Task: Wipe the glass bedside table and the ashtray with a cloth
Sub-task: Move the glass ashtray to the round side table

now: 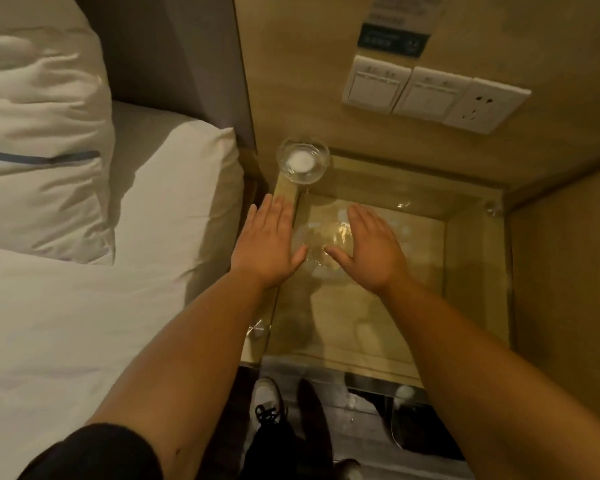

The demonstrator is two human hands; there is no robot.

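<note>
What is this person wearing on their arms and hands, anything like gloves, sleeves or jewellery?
Neither the left hand nor the right hand wears a glove, and no ring, watch or bracelet shows. Both forearms are uncovered down to the wrists. A dark short sleeve covers the left upper arm at the bottom edge of the picture; the right arm's sleeve is out of view.

We see a dark sign [392, 41] and paper notice [394, 6] on the far wall, both too blurred to read.
</note>
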